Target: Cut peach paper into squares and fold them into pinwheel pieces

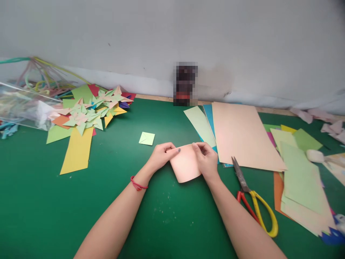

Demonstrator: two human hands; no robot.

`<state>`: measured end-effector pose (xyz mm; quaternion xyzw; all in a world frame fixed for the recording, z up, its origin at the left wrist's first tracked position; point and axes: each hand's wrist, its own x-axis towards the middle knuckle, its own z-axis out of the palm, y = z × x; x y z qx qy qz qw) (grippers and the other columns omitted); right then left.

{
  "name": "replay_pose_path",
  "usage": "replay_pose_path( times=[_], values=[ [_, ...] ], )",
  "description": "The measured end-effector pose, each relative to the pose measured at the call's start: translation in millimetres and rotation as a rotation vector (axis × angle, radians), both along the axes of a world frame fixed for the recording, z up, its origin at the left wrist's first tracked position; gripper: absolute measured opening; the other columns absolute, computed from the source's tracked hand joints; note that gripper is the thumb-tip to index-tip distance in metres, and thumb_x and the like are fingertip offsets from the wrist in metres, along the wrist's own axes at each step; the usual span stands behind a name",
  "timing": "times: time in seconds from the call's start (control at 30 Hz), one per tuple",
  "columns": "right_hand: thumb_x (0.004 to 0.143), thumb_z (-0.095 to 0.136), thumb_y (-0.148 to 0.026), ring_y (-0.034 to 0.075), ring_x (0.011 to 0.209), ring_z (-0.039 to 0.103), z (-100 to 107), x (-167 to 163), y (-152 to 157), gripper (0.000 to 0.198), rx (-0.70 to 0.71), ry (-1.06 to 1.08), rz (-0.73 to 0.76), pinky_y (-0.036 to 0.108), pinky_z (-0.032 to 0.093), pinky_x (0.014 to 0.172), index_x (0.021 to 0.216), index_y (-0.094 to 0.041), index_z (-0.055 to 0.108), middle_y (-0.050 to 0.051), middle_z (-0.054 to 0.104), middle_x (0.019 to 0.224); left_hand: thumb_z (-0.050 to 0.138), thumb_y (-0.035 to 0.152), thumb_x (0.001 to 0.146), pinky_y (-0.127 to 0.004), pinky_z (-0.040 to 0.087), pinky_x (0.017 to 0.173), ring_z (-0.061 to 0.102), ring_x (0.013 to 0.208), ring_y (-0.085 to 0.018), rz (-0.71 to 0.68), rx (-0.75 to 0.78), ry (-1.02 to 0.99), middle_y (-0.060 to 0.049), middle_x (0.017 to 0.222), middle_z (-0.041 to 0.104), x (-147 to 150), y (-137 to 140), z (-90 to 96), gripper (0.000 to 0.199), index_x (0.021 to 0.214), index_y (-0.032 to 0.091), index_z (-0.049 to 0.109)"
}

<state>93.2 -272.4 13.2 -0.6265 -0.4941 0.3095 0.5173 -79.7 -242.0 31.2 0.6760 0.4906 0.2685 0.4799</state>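
Observation:
Between my two hands is a small pale pink sheet of paper (185, 167), its lower part curving toward me. My left hand (161, 155) pinches its upper left corner, thumb on top. At the upper right corner, my right hand (207, 158) grips the sheet between thumb and fingers. A folded light green paper square (147, 138) lies on the green tabletop just beyond my left hand. To the right of my right forearm rest scissors (244, 183) with one red and one yellow handle, their tips touching the edge of a large pink sheet (242, 136).
Folded paper stars (86, 115) and coloured sheets pile up at the left, beside a clear plastic bag (24, 104). More paper sheets (304, 183) and a white roundish object (314, 155) lie at the right. A blurred dark object (185, 84) stands against the wall.

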Motion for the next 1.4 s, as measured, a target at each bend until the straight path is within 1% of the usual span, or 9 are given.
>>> replay_pose_path(
  times=[0.3,0.5,0.7,0.87,0.97,1.03,1.13,1.27,1.4],
  values=[
    [0.079,0.053,-0.042,0.016,0.068,0.056,-1,9,12,0.024,0.048,-0.077,0.087,0.029,0.045,0.063,0.077,-0.019,0.059,0.002,0.06,0.073,0.048,0.042,0.078,-0.02,0.03,0.05,0.038,0.055,-0.009,0.006,-0.001,-0.022,0.003,0.057,0.044,1,1,-1.6,0.03,0.066,0.015,0.054],
    [0.079,0.055,-0.037,0.016,0.068,0.056,-4,19,19,0.019,0.041,-0.056,0.149,0.028,0.044,0.062,0.076,-0.019,0.058,0.001,0.06,0.072,0.05,0.044,0.078,-0.02,0.032,0.049,0.043,0.049,-0.009,-0.022,-0.08,-0.094,0.004,0.052,0.048,3,-2,-0.4,0.031,0.064,0.016,0.051],
    [0.078,0.057,-0.037,0.015,0.067,0.055,-7,21,17,0.019,0.009,-0.026,0.133,0.027,0.043,0.062,0.076,-0.018,0.059,0.001,0.06,0.071,0.049,0.042,0.078,-0.02,0.033,0.051,0.045,0.053,-0.01,-0.028,-0.057,-0.06,0.003,0.055,0.049,3,-1,-1.1,0.03,0.067,0.015,0.055],
    [0.077,0.057,-0.04,0.016,0.068,0.056,-8,22,13,0.021,-0.034,-0.004,0.159,0.028,0.044,0.063,0.075,-0.018,0.059,0.001,0.061,0.071,0.048,0.034,0.079,-0.02,0.036,0.057,0.05,0.063,-0.011,-0.123,-0.065,-0.083,0.0,0.068,0.058,2,0,-3.1,0.024,0.08,0.014,0.061],
    [0.076,0.058,-0.039,0.015,0.066,0.056,-8,23,13,0.021,-0.045,-0.014,0.204,0.027,0.044,0.061,0.073,-0.019,0.059,0.001,0.06,0.069,0.049,0.031,0.078,-0.019,0.036,0.056,0.051,0.063,-0.011,-0.172,-0.078,-0.092,0.0,0.068,0.06,1,0,-4.5,0.023,0.086,0.015,0.063],
    [0.077,0.058,-0.039,0.015,0.065,0.055,-8,23,12,0.02,-0.052,-0.032,0.244,0.027,0.043,0.06,0.072,-0.019,0.06,0.0,0.06,0.069,0.049,0.031,0.078,-0.019,0.035,0.055,0.051,0.063,-0.011,-0.174,-0.08,-0.087,0.0,0.068,0.06,1,0,-5.3,0.023,0.088,0.015,0.063],
    [0.078,0.057,-0.039,0.015,0.064,0.054,-8,22,12,0.02,-0.05,-0.058,0.274,0.027,0.042,0.059,0.072,-0.02,0.06,0.0,0.059,0.069,0.05,0.033,0.078,-0.018,0.034,0.053,0.05,0.061,-0.011,-0.147,-0.068,-0.065,0.001,0.066,0.06,2,0,-6.4,0.023,0.086,0.016,0.063],
    [0.079,0.057,-0.038,0.015,0.064,0.053,-7,22,11,0.019,-0.032,-0.07,0.282,0.027,0.041,0.06,0.072,-0.02,0.059,0.0,0.059,0.069,0.051,0.033,0.077,-0.019,0.032,0.052,0.049,0.059,-0.01,-0.113,-0.046,-0.03,0.001,0.063,0.059,5,0,-8.4,0.022,0.077,0.015,0.063],
    [0.078,0.057,-0.038,0.014,0.062,0.052,-7,21,9,0.019,-0.027,-0.063,0.262,0.026,0.04,0.058,0.071,-0.02,0.059,-0.001,0.058,0.068,0.052,0.036,0.077,-0.019,0.032,0.052,0.048,0.058,-0.01,-0.111,-0.079,-0.061,0.002,0.062,0.058,4,1,-8.5,0.023,0.076,0.015,0.062]
  ],
)
